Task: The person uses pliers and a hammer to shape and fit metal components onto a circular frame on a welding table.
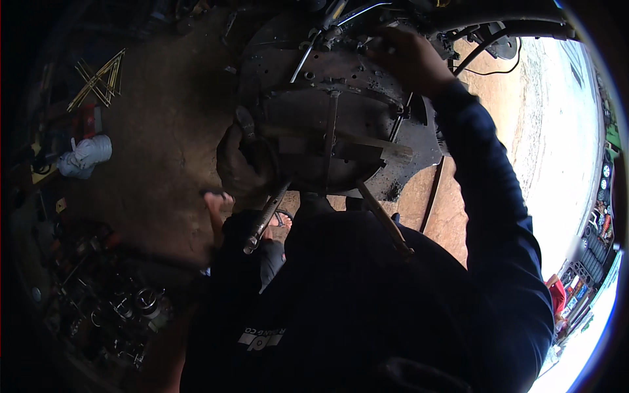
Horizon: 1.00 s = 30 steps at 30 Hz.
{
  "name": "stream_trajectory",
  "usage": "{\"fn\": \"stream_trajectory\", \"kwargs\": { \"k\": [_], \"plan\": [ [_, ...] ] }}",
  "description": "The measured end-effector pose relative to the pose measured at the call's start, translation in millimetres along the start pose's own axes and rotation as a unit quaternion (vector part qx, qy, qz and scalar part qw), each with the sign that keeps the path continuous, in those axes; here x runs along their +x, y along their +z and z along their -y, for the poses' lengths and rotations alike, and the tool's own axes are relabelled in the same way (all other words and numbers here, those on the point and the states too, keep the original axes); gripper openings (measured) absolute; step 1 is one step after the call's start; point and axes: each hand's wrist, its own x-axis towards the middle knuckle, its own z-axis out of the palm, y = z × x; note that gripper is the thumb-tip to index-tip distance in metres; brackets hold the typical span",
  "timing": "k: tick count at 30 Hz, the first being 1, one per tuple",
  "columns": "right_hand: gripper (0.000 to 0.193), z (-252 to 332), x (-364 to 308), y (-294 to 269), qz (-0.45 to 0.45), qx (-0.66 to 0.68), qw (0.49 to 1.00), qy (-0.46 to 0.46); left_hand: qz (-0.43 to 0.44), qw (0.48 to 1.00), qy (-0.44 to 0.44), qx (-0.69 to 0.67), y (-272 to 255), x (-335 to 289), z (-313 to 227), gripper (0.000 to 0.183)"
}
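Note:
A dark, worn metal worktop (419, 167) with holes and raised ribs lies before me. At its left edge, my left hand (246, 164) is closed around the head end of what looks like a hammer (396, 153); its wooden handle points right across the worktop. My right hand (416, 62) reaches to the far right side, fingers curled among small metal parts; what they hold is too dark to make out. A thin metal rod (303, 60) lies at the far middle. Close to my body, a knurled metal bar (267, 216) and a slim wooden-looking handle (386, 219) stick out over the near edge.
Yellow sticks (98, 82) lie crossed on the brown floor at left, beyond a white bundle (85, 157). Dark machine parts (147, 301) crowd the lower left. A bare foot (216, 200) and a sandalled foot (283, 219) show below. A person in red (557, 295) is far right.

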Motion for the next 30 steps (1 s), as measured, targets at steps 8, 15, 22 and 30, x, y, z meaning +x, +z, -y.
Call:
{"fn": "stream_trajectory", "kwargs": {
  "k": [8,15,22,30],
  "plan": [
    [0.043,-38,40,41,-0.017,-0.25,0.968,-0.015,0.028,0.999,0.014,0.014,-10,8,-10,0.034],
    [0.035,-51,25,27,-0.086,-0.278,0.955,0.062,0.054,0.998,-0.012,-0.003,-17,9,-13,0.038],
    [0.029,-25,92,38,-0.028,-0.256,0.949,-0.184,0.034,0.999,0.014,-0.001,-13,22,-24,0.03],
    [0.022,11,119,42,0.08,-0.335,0.925,-0.159,0.034,0.998,0.044,0.009,-13,10,-4,0.039]
  ]
}}
